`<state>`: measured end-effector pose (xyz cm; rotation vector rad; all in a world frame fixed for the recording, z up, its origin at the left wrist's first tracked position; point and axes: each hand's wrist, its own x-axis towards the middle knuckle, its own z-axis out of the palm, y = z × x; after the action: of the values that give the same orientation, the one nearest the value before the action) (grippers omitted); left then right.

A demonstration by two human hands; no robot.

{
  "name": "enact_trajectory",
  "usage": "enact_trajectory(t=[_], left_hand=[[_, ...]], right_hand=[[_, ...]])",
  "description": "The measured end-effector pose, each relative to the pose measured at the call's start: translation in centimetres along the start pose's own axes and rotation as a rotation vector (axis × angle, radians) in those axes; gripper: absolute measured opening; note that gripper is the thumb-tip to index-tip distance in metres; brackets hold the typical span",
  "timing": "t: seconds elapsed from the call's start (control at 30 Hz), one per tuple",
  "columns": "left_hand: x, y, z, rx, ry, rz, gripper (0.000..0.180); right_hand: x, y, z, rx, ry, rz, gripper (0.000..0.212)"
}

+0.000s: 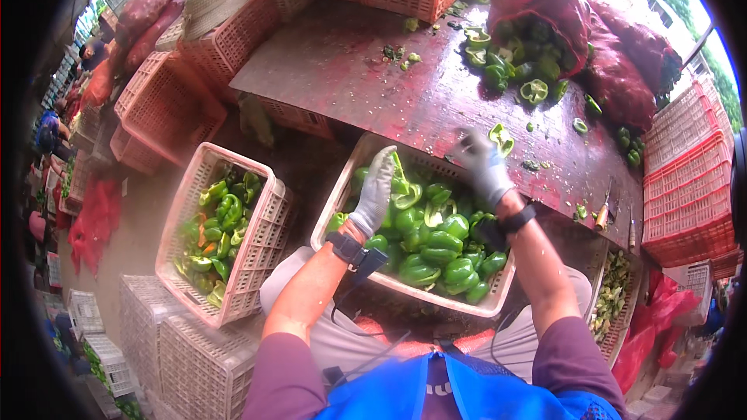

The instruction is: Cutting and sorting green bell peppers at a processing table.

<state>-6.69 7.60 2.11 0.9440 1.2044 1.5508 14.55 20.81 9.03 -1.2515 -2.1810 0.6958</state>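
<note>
My left hand (377, 193), in a pale grey glove, is over the left part of a pinkish-white plastic crate (323, 222) filled with green bell peppers (442, 247). Its fingers close against a green pepper piece (398, 173), partly hidden by the hand. My right hand (484, 167), gloved too, is smeared by motion at the table's near edge, above the crate's right part. I cannot make out what it holds, if anything. Just beyond it, a cut pepper half (502, 140) shows its pale inside on the table.
On the stained table (342, 70), a red mesh sack (545, 8) spills peppers. A knife (603, 214) lies at the right edge. Left stands a crate (167, 264) of pepper pieces; right, a crate (611, 295) of scraps. Red crates (689, 179) are stacked far right.
</note>
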Motion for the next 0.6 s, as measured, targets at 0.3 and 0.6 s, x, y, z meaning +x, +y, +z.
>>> enact_trajectory(t=[0.3, 0.6], left_hand=[[-0.8, -1.5, 1.6, 0.271, -0.051, 0.305, 0.046], [-1.8, 2.4, 2.4, 0.06, -0.193, -0.074, 0.04]], right_hand=[[-6.4, -5.2, 5.5, 0.596, -0.31, 0.137, 0.037], [-8.0, -7.4, 4.3, 0.883, -0.399, 0.336, 0.017]])
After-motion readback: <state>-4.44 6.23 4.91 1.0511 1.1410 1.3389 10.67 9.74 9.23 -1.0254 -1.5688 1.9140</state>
